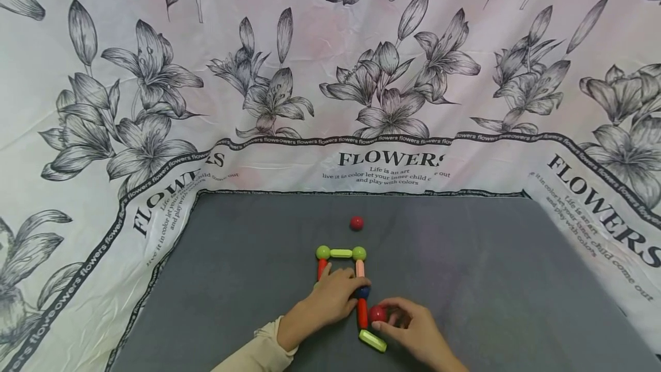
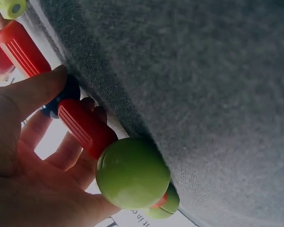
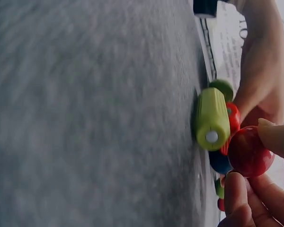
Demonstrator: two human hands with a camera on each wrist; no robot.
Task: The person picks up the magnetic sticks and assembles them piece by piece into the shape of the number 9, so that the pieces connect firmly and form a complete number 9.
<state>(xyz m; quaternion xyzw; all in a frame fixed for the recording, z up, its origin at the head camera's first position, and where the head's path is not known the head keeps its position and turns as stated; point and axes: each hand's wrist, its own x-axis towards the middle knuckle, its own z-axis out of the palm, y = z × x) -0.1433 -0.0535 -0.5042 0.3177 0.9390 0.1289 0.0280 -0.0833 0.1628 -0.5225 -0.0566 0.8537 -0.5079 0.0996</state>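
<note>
On the grey cloth lies a frame of toy building rods and balls. Its far side has two green balls joined by a yellow-green rod. A pink rod runs down to a blue ball, followed by a red rod. My left hand pinches the blue ball and covers part of the frame. Beside the red rod, my right hand holds a red ball between thumb and fingers. Angled at the near end is another yellow-green rod, with a silver dot on its end.
A loose red ball lies beyond the frame. Flower-printed fabric rises behind and along both sides of the grey surface.
</note>
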